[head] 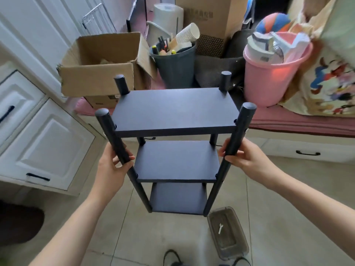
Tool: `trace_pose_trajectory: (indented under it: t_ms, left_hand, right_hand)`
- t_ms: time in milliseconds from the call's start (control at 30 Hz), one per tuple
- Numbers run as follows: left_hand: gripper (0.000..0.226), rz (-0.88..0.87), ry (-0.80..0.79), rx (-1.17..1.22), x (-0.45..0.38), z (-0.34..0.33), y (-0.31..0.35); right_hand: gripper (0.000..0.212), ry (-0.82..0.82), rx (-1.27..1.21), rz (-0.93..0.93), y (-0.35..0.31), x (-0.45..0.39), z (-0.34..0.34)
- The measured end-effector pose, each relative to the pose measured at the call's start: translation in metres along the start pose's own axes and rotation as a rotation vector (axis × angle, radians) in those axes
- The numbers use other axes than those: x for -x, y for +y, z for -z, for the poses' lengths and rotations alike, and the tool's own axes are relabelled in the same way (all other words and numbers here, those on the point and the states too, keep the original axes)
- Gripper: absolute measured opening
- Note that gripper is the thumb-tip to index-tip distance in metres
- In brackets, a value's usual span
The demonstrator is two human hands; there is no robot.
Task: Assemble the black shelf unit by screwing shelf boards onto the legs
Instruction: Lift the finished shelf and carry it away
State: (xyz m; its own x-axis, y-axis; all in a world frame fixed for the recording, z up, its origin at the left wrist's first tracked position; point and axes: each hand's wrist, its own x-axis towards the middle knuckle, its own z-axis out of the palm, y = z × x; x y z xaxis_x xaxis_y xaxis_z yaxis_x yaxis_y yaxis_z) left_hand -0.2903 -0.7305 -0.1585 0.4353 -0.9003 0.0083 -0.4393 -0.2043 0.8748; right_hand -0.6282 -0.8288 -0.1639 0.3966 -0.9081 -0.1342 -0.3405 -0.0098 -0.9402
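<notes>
Box print unreadable. Black three-board shelf unit (173, 110) upright between hands: left hand (112, 167) and right hand (247, 157) curled round near legs.

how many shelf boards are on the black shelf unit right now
3: the top board near the leg tops, the middle board level with the hands, and the bottom board near the floor. None seem hidden.

Bright soft daylight, faint shadows; wide-angle bending, blur toward edges.

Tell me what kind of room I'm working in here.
Likely a home bedroom used for storage: a bed with a cartoon blanket, white cabinets, an open cardboard box and a pink bucket of clutter.
</notes>
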Motion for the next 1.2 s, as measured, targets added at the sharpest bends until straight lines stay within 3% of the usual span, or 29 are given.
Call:
trace_pose_trajectory:
  t_ms: [267,533,933,1200]
  left_hand:
    - [0.048,0.006,-0.142,0.084,0.019,0.022,0.138]
    - [0.044,-0.125,-0.404,0.065,0.018,-0.018,0.227]
    - [0.055,-0.273,-0.828,0.081,0.080,-0.210,0.349]
    - [0.058,-0.293,-0.875,0.022,0.155,-0.377,0.409]
  right_hand:
    - [0.033,0.177,-0.008,-0.094,-0.119,0.083,0.074]
    - [0.032,0.433,-0.015,-0.186,-0.159,0.173,0.133]
    - [0.029,0.816,-0.238,-0.383,-0.101,0.334,0.253]
    - [0.023,0.905,-0.196,-0.513,-0.026,0.417,0.371]
